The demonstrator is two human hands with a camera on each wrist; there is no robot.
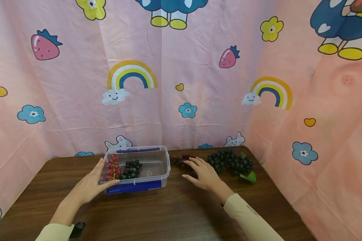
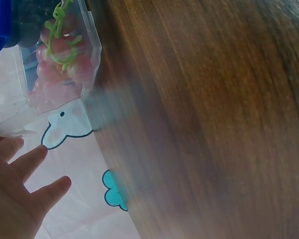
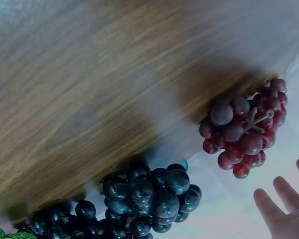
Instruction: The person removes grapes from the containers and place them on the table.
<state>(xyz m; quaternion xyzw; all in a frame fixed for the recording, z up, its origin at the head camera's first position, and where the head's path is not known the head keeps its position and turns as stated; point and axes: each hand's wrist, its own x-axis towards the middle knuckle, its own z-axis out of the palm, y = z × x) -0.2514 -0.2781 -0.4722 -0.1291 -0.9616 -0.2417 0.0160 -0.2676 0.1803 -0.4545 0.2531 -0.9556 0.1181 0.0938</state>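
A clear plastic container [image 1: 166,170] with blue latches holds a bunch of red grapes [image 1: 113,167] at its left end and a bunch of black grapes [image 1: 132,170] beside them. My left hand [image 1: 92,185] is spread at the container's left front corner, thumb by the front rim; whether it touches is unclear. To the container's right lies a dark red grape bunch [image 3: 244,132]. My right hand [image 1: 203,174] reaches over the table close to that bunch, fingers spread and holding nothing. In the head view, this hand partly covers the dark red grapes [image 1: 176,161].
Black grapes [image 1: 229,161] with a green leaf [image 1: 249,177] lie at the table's back right, just beyond my right hand. A patterned pink curtain [image 1: 169,127] stands along the back edge of the brown wooden table [image 1: 157,214].
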